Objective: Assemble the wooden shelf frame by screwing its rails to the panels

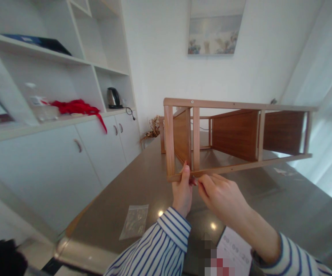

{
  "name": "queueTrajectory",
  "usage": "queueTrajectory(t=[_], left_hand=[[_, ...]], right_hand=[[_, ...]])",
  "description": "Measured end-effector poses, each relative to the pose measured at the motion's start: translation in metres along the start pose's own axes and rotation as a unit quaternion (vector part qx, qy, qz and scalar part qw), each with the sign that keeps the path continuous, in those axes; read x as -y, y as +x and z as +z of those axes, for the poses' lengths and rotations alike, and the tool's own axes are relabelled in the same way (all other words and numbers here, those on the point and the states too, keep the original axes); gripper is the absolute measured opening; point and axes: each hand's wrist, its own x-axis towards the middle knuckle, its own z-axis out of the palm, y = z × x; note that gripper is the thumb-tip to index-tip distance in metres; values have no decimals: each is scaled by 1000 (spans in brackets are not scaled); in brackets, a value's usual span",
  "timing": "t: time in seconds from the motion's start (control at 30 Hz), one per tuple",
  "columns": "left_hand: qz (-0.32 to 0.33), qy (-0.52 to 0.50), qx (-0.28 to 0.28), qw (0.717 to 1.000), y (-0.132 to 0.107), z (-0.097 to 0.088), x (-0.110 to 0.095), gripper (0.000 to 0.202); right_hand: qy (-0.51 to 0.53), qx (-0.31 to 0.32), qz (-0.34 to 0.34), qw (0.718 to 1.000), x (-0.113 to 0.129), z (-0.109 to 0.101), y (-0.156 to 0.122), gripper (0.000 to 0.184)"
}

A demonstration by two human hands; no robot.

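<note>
A wooden shelf rack (pixel 235 132) lies on its side on the grey table (pixel 119 199), its pale rails facing me and dark brown boards behind. My left hand (pixel 182 191) grips the lower rail near its left end, thumb up against the wood. My right hand (pixel 222 197) is right beside it, fingers pinched together at a spot on the same rail; what they hold is too small to make out. Both sleeves are blue-and-white striped.
A clear plastic bag (pixel 134 221) lies on the table at the left. A white paper (pixel 235 249) sits near my right forearm. White cabinets (pixel 68 153) and shelves line the left wall, with a red cloth (pixel 76 107) and a kettle (pixel 113 97). Curtains hang at the right.
</note>
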Motion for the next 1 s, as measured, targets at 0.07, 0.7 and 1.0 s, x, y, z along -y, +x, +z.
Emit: queueTrajectory(t=[0.07, 0.7, 1.0], left_hand=[[3, 7, -10, 1000, 0, 0, 1, 41], [-20, -35, -21, 999, 1, -1, 2, 43], [-26, -41, -13, 999, 3, -2, 4, 47]], right_hand=[[-21, -4, -11, 1000, 3, -2, 1, 17], [231, 65, 21, 971, 3, -8, 4, 23], [336, 126, 8, 933, -10, -19, -1, 31]])
